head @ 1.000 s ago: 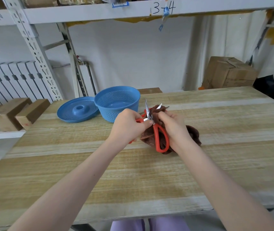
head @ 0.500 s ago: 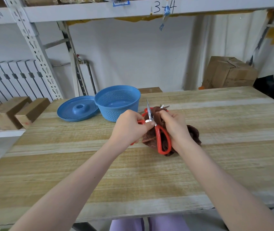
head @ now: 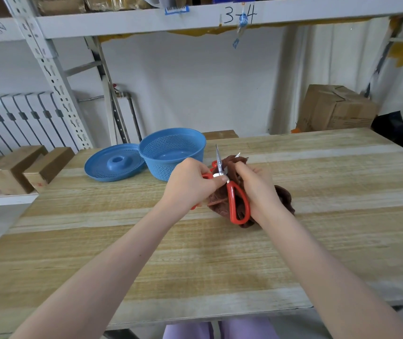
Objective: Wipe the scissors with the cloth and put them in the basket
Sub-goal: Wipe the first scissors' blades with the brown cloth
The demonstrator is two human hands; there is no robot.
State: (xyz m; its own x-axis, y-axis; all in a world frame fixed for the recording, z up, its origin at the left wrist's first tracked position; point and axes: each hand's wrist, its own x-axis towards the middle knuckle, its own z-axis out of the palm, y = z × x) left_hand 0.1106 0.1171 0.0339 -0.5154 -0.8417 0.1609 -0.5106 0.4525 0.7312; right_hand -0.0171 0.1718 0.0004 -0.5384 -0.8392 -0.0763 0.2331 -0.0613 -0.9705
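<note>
Red-handled scissors (head: 235, 201) are held open over the wooden table (head: 220, 260); one silver blade points up and away, and the other lies mostly wrapped in a dark brown cloth (head: 284, 196). My left hand (head: 190, 184) grips the scissors at the pivot and the left handle. My right hand (head: 259, 189) holds the cloth bunched around the right blade, and only that blade's tip shows above the cloth. A blue perforated basket (head: 172, 152) stands just behind my left hand, with nothing seen in it.
A blue perforated lid (head: 113, 162) lies left of the basket. Wooden blocks (head: 24, 167) sit on a low shelf at the left. A cardboard box (head: 337, 108) stands beyond the table's far right corner, and metal shelving runs overhead.
My right hand with the cloth has slid slightly up along the wrapped blade, leaving less of its tip showing. The scissors and my left hand have stayed nearly in place.
</note>
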